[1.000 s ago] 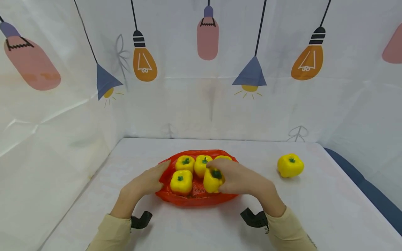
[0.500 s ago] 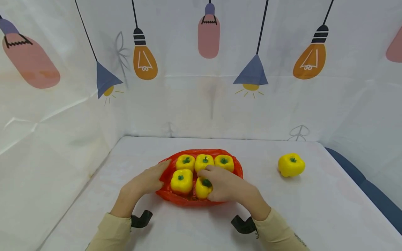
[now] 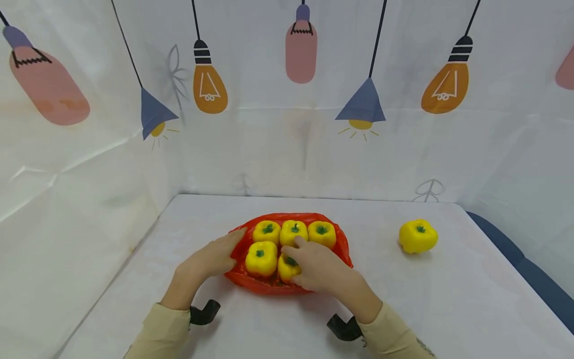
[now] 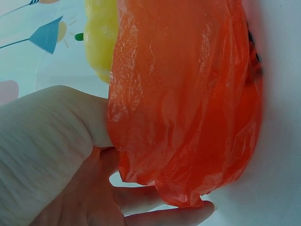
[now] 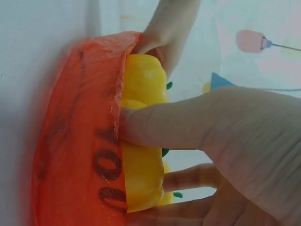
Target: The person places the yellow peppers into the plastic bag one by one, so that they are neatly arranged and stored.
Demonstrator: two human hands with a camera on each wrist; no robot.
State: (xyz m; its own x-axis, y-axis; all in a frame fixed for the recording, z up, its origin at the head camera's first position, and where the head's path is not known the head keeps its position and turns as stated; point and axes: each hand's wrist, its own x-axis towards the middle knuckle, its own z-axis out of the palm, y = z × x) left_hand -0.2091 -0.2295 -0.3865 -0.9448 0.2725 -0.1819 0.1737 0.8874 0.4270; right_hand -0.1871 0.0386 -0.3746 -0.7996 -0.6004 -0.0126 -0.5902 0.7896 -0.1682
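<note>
A red plastic bag (image 3: 255,286) lies spread in the middle of the table, its mouth facing up, with several yellow bell peppers (image 3: 261,259) inside in two rows. At the bag's left rim, my left hand (image 3: 211,257) holds the plastic; in the left wrist view the thumb goes inside the rim, with fingers (image 4: 174,217) outside. My right hand (image 3: 320,267) reaches over the near right side and grips a yellow bell pepper (image 3: 287,268) sitting in the bag's front row. From the right wrist, my thumb (image 5: 160,125) lies between that pepper and the plastic.
One more yellow bell pepper (image 3: 418,236) stands alone on the white table (image 3: 448,294), to the right of the bag. A white wall sheet (image 3: 269,149) with printed lamps rises behind and at the left. A dark blue chair (image 3: 515,254) borders the table's right edge.
My right hand has carried its pepper left and toward me, beside the front left pepper in the bag. The back right pepper is now uncovered. The left hand stays at the rim.
</note>
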